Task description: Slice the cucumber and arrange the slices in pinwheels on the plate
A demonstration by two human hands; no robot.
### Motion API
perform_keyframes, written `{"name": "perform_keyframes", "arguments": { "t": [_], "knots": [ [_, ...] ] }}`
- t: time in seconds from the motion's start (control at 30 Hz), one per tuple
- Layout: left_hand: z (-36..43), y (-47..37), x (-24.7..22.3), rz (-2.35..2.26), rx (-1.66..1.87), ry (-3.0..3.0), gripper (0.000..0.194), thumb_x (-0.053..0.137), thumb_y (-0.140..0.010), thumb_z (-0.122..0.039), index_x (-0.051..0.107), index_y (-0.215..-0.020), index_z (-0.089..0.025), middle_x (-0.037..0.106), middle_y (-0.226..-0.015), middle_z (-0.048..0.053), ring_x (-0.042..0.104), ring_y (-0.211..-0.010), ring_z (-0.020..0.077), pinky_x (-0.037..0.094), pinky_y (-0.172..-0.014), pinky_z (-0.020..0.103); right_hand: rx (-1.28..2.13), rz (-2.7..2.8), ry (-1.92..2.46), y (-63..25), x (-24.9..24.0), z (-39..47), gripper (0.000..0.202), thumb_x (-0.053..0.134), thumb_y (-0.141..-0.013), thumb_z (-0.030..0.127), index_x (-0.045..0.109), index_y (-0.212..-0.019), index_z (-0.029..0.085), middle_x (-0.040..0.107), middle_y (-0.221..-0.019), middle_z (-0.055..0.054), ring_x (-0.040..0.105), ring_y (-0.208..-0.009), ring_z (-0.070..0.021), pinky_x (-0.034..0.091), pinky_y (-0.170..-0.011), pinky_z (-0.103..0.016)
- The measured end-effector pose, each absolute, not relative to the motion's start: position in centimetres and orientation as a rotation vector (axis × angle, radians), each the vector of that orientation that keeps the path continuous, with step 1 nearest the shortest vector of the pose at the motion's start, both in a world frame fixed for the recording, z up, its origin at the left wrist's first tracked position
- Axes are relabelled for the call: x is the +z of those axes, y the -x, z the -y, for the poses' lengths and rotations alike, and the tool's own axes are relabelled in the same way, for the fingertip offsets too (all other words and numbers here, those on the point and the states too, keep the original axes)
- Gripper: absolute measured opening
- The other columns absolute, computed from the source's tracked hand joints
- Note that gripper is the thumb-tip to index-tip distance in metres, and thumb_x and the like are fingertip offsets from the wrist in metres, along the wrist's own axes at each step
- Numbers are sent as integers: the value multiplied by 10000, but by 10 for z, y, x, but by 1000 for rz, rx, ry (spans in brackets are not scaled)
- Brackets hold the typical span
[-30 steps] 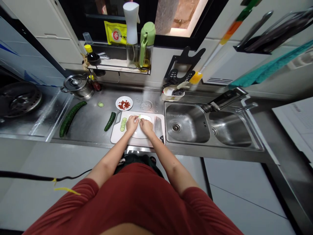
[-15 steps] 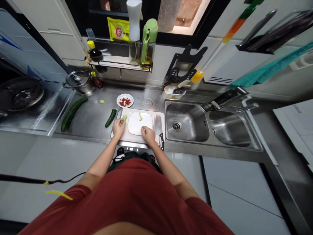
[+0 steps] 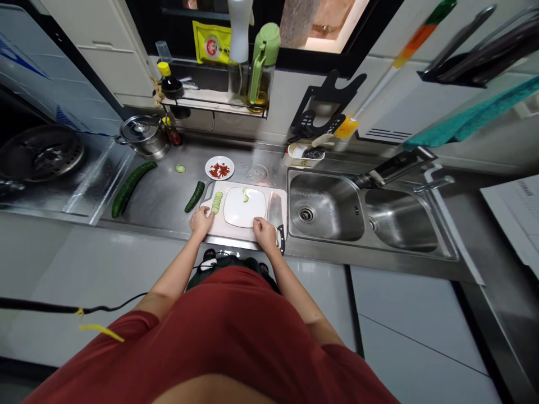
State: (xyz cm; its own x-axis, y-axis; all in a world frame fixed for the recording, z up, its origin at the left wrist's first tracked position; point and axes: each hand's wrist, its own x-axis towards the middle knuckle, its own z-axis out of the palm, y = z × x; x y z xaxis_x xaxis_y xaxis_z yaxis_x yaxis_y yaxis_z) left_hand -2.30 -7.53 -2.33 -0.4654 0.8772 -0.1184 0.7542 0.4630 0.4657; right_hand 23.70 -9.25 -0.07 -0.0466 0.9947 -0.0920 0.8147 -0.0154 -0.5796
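Note:
A white square plate [image 3: 245,214] rests on a pale cutting board [image 3: 218,231], with a few cucumber slices [image 3: 246,196] near its far edge. Left of the plate, a row of overlapping cucumber slices [image 3: 217,203] lies on the board. My left hand [image 3: 201,221] is beside the near end of that row, its fingers slightly apart and nothing seen in them. My right hand [image 3: 264,232] is closed at the plate's near right corner; anything between its fingertips is hidden. A kitchen knife [image 3: 275,209] lies on the board's right side, its black handle [image 3: 281,239] toward me.
A cut cucumber [image 3: 195,197] and a long cucumber [image 3: 131,187] lie on the steel counter at left. Behind the board is a small plate [image 3: 231,175] of chopped red pieces. A lidded pot [image 3: 145,140] stands back left. A double sink [image 3: 324,230] is at right.
My left hand has drawn back to the left from the row of slices, showing more of it. My right hand has shifted right, to the plate's corner. The view has moved slightly.

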Motion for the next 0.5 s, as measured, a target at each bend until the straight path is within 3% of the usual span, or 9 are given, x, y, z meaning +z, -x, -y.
{"name": "perform_keyframes", "arguments": {
  "t": [0.5],
  "knots": [
    [74, 14, -24, -2395, 539, -1412, 224, 609, -816, -378, 612, -989, -236, 640, -1051, 65, 606, -891, 228, 402, -735, 305, 719, 1873, 1867, -242, -5, 98, 355, 419, -936, 354, 701, -1091, 203, 726, -855, -43, 655, -803, -191, 426, -739, -246]
  ]
}}
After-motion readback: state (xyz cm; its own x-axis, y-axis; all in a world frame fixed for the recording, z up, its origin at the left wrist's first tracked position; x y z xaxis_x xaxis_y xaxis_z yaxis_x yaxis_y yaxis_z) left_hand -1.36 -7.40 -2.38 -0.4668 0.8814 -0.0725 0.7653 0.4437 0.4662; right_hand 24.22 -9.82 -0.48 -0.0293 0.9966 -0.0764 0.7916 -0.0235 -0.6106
